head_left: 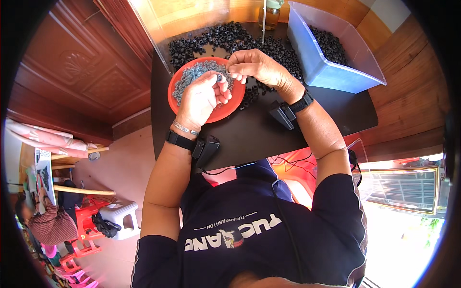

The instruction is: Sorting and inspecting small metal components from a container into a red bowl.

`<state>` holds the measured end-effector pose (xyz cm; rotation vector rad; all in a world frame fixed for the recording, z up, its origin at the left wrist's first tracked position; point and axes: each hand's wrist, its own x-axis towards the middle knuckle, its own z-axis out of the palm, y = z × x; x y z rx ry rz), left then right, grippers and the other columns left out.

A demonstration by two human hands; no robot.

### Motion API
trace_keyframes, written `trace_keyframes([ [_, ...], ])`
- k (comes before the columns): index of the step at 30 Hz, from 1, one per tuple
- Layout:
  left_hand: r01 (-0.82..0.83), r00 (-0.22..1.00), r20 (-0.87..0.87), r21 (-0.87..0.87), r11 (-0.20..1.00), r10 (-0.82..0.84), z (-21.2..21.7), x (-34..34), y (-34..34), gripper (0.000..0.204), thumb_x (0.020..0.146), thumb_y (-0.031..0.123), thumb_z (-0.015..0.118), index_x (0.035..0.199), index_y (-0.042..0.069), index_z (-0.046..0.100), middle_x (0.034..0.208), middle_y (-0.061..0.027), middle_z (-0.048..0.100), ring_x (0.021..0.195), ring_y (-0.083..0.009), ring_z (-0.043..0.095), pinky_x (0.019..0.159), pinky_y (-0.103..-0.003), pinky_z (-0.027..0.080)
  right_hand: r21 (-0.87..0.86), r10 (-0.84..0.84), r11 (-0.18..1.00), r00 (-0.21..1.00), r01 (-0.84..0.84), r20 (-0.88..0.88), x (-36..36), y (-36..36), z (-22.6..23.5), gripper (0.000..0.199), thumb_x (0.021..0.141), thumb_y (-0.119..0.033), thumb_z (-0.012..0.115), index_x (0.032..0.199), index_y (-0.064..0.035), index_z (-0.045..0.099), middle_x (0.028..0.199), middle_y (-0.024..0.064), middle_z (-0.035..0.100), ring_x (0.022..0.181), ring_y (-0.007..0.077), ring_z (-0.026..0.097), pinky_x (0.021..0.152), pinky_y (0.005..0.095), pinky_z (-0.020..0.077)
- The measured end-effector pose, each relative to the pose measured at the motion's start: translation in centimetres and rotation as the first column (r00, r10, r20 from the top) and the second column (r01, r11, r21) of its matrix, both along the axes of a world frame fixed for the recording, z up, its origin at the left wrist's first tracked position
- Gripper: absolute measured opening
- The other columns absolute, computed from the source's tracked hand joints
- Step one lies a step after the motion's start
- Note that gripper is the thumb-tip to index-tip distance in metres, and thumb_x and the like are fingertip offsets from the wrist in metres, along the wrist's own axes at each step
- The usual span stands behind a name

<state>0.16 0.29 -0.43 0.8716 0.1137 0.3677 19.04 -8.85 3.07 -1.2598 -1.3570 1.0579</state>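
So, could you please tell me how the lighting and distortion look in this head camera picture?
Head view: strong fisheye bending toward a dark rim; daylight blows out the lower right corner; the hands over the red bowl are evenly lit and sharp.

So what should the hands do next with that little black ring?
Probably press the small black rubber ring and the piece in the right hand together: both hands meet above the round red plastic bowl, the left hand pinching the ring, fingertips nearly touching.
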Motion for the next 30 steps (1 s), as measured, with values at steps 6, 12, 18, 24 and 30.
trace_keyframes([
  [6,0.101,0.995,0.002,-0.046,0.994,-0.101,0.1,-0.1,-0.1,0.021,0.094,0.022,0.045,0.091,0.004,0.055,0.080,-0.0053,0.054,0.074,-0.0208,0.059,0.068,-0.029,0.046,-0.033,0.049,0.998,0.999,-0.048,0.003,-0.2,-0.4,0.7,0.018,0.088,-0.018,0.061,0.093,-0.0009,0.062,0.077,-0.0021,0.060,0.070,0.0055,0.054,0.066,0.0215,0.0450],
  [12,0.095,0.994,-0.043,-0.045,0.994,-0.097,-0.2,0.0,-0.2,0.019,0.094,0.020,0.045,0.093,0.004,0.054,0.081,-0.0056,0.054,0.074,-0.0220,0.059,0.069,-0.030,0.046,-0.046,0.097,0.995,0.990,-0.092,0.104,-0.1,-0.8,1.0,0.017,0.087,-0.018,0.062,0.092,-0.0018,0.063,0.077,-0.0027,0.060,0.069,0.0057,0.052,0.064,0.0211,0.0439],
  [18,0.106,0.991,-0.073,-0.045,0.993,-0.109,-0.7,0.0,-0.2,0.015,0.093,0.018,0.047,0.095,0.005,0.053,0.082,-0.0062,0.055,0.076,-0.0231,0.060,0.070,-0.030,0.047,-0.063,0.112,0.993,0.969,-0.100,0.219,-0.3,-1.0,1.2,0.015,0.085,-0.019,0.063,0.084,-0.0043,0.065,0.067,-0.0046,0.055,0.061,0.0055,0.049,0.057,0.0209,0.0413],
  [24,0.131,0.986,-0.098,-0.010,0.991,-0.132,-0.6,0.2,-0.2,0.014,0.093,0.017,0.047,0.095,0.005,0.053,0.082,-0.0066,0.055,0.075,-0.0228,0.059,0.070,-0.030,0.047,-0.105,0.139,0.988,0.954,-0.115,0.265,-0.1,-1.0,1.4,0.016,0.086,-0.017,0.062,0.090,-0.0018,0.064,0.073,-0.0033,0.059,0.065,0.0060,0.050,0.060,0.0214,0.0433],
  [30,0.104,0.994,-0.027,-0.033,0.994,-0.105,-0.9,0.4,0.1,0.017,0.094,0.018,0.046,0.095,0.004,0.055,0.084,-0.0058,0.054,0.076,-0.0219,0.058,0.070,-0.031,0.047,0.045,0.066,0.996,0.983,-0.075,0.169,-1.1,-0.5,0.9,0.012,0.090,-0.012,0.062,0.093,-0.0008,0.064,0.080,0.0001,0.064,0.073,0.0066,0.056,0.066,0.0229,0.0477],
])
